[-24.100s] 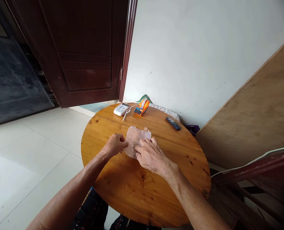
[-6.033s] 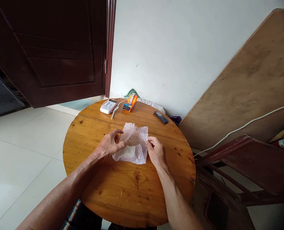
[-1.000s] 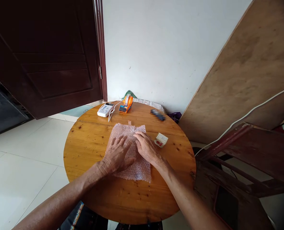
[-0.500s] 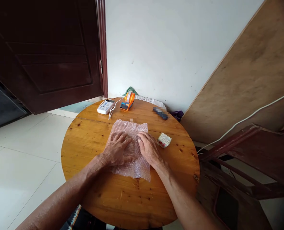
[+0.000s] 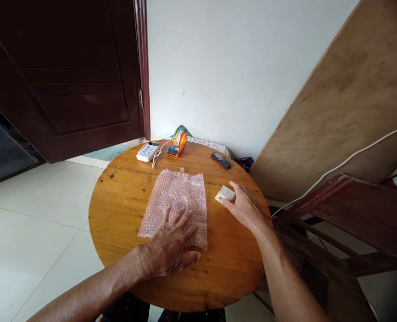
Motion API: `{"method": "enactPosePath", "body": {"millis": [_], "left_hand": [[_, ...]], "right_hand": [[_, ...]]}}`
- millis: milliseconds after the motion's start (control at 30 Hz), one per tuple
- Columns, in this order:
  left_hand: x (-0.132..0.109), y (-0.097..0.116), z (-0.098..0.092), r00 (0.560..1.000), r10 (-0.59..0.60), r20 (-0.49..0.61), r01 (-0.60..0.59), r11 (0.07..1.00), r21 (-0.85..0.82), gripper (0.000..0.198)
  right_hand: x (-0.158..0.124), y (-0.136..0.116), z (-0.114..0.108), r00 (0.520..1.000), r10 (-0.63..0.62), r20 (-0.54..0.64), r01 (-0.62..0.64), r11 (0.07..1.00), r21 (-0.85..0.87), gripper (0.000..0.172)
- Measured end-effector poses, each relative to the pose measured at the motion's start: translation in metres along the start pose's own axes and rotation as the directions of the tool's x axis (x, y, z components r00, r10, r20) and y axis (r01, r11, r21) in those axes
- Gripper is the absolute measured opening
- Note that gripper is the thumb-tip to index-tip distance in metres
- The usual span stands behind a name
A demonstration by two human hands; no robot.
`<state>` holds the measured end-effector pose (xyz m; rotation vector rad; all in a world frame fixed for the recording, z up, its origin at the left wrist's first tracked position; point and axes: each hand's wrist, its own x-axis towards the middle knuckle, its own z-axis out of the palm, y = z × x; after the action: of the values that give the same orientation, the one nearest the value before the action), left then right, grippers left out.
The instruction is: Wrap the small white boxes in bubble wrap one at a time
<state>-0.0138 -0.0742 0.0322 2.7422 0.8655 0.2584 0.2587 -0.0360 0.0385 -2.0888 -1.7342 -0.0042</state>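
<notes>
A sheet of bubble wrap (image 5: pixel 176 197) lies spread flat on the round wooden table (image 5: pixel 124 201). My left hand (image 5: pixel 173 243) rests on its near edge, palm down, fingers spread. To the right of the sheet sits a small white box (image 5: pixel 224 194). My right hand (image 5: pixel 247 208) is at that box, its fingers reaching round the near side and touching it. The box still lies on the table.
At the table's far edge are a white device with a cord (image 5: pixel 148 151), an orange tape dispenser (image 5: pixel 177 146) and a dark flat object (image 5: pixel 221 160). A dark door (image 5: pixel 67 76) stands left, a leaning wooden board (image 5: pixel 335 103) and dark wooden furniture (image 5: pixel 352 219) right.
My left hand slid back to the sheet's near edge. My right hand left the bubble wrap and moved right to the small box.
</notes>
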Motion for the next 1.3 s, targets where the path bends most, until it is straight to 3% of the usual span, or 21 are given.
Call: {"method": "enactPosePath", "body": {"millis": [100,200,267,367,467,600,700,767,833,1067,1300], "left_hand": [[0.0,0.003,0.01,1.0,-0.006,0.009,0.007,0.999,-0.04,0.059],[0.001,0.002,0.015,1.0,-0.011,0.012,0.011,0.998,-0.068,0.065],[0.002,0.001,0.017,1.0,-0.006,0.015,0.007,0.997,-0.078,0.067],[0.002,0.001,0.017,1.0,-0.013,0.01,0.014,0.996,-0.09,0.07],[-0.002,0.003,0.015,1.0,0.017,-0.014,-0.018,0.994,-0.107,0.071],[-0.018,0.0,0.013,0.987,0.072,-0.143,-0.091,0.987,-0.13,0.05],[-0.029,-0.014,0.018,0.952,-0.058,-0.3,0.029,0.995,-0.1,0.029],[-0.032,-0.027,0.025,0.917,-0.175,-0.359,0.163,0.985,-0.064,0.028],[-0.032,-0.037,0.032,0.894,-0.219,-0.391,0.223,0.974,-0.034,0.035],[-0.032,-0.039,0.035,0.88,-0.234,-0.414,0.242,0.97,-0.035,0.049],[-0.031,-0.038,0.035,0.878,-0.254,-0.406,0.262,0.964,-0.035,0.049]], "right_hand": [[-0.005,0.006,-0.004,0.991,0.095,0.094,-0.099,0.995,0.035,0.041],[-0.012,-0.009,-0.011,0.993,0.092,0.077,-0.111,0.949,0.295,0.035],[-0.017,-0.033,-0.015,0.999,0.002,0.04,-0.022,0.852,0.524,0.037],[-0.023,-0.074,-0.008,0.974,-0.22,0.056,0.13,0.742,0.657,0.035],[-0.023,-0.096,0.016,0.942,-0.328,0.064,0.217,0.744,0.631,0.038],[-0.022,-0.088,0.051,0.946,-0.313,0.085,0.206,0.783,0.586,0.039],[-0.022,-0.077,0.063,0.938,-0.327,0.109,0.197,0.769,0.608,0.048],[-0.024,-0.074,0.064,0.938,-0.32,0.131,0.178,0.77,0.613,0.054],[-0.025,-0.074,0.063,0.94,-0.308,0.146,0.16,0.777,0.608,0.053],[-0.031,-0.08,0.055,0.926,-0.353,0.135,0.21,0.777,0.594,0.045],[-0.032,-0.08,0.053,0.909,-0.397,0.131,0.268,0.794,0.546,0.041]]}}
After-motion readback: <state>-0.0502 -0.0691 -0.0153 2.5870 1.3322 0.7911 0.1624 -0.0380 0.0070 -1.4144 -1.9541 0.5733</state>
